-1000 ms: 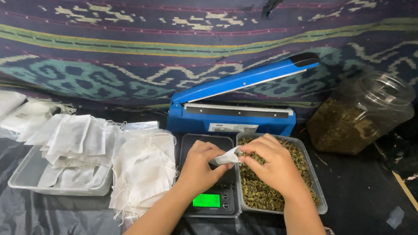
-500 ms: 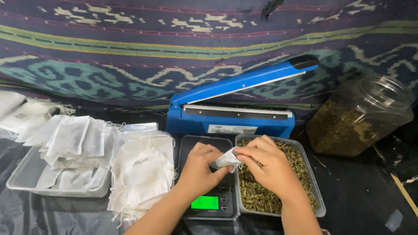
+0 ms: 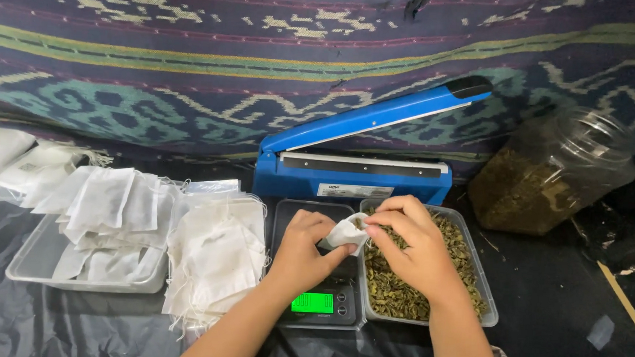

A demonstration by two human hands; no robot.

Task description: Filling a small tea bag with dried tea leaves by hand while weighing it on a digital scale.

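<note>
My left hand [image 3: 305, 247] grips a small white cloth pouch [image 3: 344, 233] over a black digital scale [image 3: 314, 305] with a lit green display. My right hand [image 3: 408, 241] pinches the pouch's top edge from the right, hovering over a clear rectangular tray [image 3: 487, 308] filled with dried greenish-brown herb. The pouch sits between both hands, partly hidden by the fingers.
A blue heat sealer [image 3: 354, 166] with its arm raised stands behind the scale. A pile of empty white pouches [image 3: 215, 260] lies left of the scale, more in a clear tray [image 3: 84, 275]. A clear jar [image 3: 549, 172] of dried herb leans at the right. Patterned cloth hangs behind.
Both hands have dropped slightly and moved closer together around the pouch. My right fingers now pinch its top edge.
</note>
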